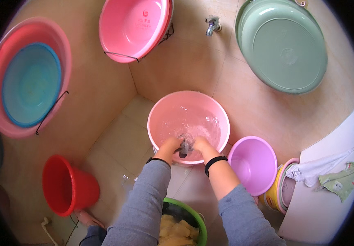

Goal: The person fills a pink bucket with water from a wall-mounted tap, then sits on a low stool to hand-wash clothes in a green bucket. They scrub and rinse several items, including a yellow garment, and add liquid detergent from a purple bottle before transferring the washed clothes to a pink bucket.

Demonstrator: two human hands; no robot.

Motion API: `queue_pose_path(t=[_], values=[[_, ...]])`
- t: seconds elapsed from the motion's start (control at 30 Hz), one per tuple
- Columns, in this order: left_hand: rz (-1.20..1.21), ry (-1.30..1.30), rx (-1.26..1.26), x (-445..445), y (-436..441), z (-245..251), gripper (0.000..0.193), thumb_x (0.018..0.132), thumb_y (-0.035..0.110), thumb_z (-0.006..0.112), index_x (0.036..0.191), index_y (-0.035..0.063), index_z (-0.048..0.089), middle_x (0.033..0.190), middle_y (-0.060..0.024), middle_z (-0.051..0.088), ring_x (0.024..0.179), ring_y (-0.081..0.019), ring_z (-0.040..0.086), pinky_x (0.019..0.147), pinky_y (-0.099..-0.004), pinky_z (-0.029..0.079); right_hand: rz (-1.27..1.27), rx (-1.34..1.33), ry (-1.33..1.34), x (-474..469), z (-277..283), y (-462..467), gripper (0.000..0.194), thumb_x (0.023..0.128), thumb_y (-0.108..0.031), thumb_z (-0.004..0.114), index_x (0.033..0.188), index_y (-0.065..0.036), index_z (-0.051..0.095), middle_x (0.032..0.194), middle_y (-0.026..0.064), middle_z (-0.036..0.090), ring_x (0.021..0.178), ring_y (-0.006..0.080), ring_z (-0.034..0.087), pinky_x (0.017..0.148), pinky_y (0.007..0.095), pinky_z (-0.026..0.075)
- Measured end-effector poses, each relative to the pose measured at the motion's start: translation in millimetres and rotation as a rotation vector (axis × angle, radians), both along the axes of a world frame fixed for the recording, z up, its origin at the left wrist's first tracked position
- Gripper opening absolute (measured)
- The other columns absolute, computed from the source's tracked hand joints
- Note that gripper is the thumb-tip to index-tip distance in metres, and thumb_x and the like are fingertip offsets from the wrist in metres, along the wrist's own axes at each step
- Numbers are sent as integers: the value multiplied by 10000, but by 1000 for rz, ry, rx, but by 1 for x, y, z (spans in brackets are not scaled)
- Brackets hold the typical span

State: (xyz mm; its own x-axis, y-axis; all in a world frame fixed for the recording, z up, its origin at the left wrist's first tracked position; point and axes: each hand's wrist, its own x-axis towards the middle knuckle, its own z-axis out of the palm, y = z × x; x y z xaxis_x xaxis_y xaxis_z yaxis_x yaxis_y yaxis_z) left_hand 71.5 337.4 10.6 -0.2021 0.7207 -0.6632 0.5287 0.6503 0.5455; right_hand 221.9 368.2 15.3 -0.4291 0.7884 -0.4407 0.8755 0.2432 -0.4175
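Note:
A pink plastic basin (189,107) with clear water in it stands before me in the middle of the view. My left hand (173,144) reaches over its near side, with its fingers on a dark grey wet cloth (183,149) at the water's surface. Close by on the right, my right hand (200,144) is at the same cloth, its fingers partly hidden by splashing water. Whether the right fingers close on the cloth cannot be made out. Black bands circle both wrists, and grey sleeves are pushed up the forearms.
A red bucket (86,187) stands left; a purple bucket (254,163) stands right of the basin. Below is a green-rimmed tub (203,218) holding yellowish pieces. Pink basins (127,27), a blue basin (32,83) and a green basin (287,55) hang around a wall tap (213,25). Small garments (338,181) hang right.

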Motion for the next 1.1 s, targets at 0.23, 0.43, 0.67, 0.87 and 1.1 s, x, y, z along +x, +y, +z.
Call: queue_pose_path(t=[0.23,0.43,0.67,0.87,1.1], values=[[-143,-144,-19,-8,7,-16,170,758,194,570,839,46,588,656,-84,559,570,-221,549,465,-376,428,-318,-389,397,-4,9,1,192,762,-94,465,895,-22,584,725,138,600,604,268,605,445,368,500],[345,-285,-48,-9,4,-3,213,830,280,506,882,85,573,754,-99,613,610,-180,598,499,-391,432,-717,-148,776,-4,5,13,268,810,-124,449,1072,-81,488,787,179,579,654,293,600,553,374,501],[341,-335,-103,-9,6,-7,102,800,130,489,841,63,555,816,-111,588,620,-208,589,499,-404,456,-131,15,391,-8,5,-4,468,751,-194,591,1189,-124,440,1119,271,438,1041,370,486,857,384,424],[317,-251,-70,-9,8,-12,80,740,0,494,812,-4,529,814,-130,515,593,-243,546,462,-364,478,197,43,-162,-9,9,-8,301,672,-234,597,893,-35,644,900,177,617,866,327,590,802,377,452],[443,-339,-38,-11,12,-18,82,765,108,553,806,50,595,704,-77,554,621,-220,545,489,-391,457,-79,142,238,-9,5,-2,482,710,-397,537,1045,-56,592,974,251,579,949,357,554,851,373,423]])
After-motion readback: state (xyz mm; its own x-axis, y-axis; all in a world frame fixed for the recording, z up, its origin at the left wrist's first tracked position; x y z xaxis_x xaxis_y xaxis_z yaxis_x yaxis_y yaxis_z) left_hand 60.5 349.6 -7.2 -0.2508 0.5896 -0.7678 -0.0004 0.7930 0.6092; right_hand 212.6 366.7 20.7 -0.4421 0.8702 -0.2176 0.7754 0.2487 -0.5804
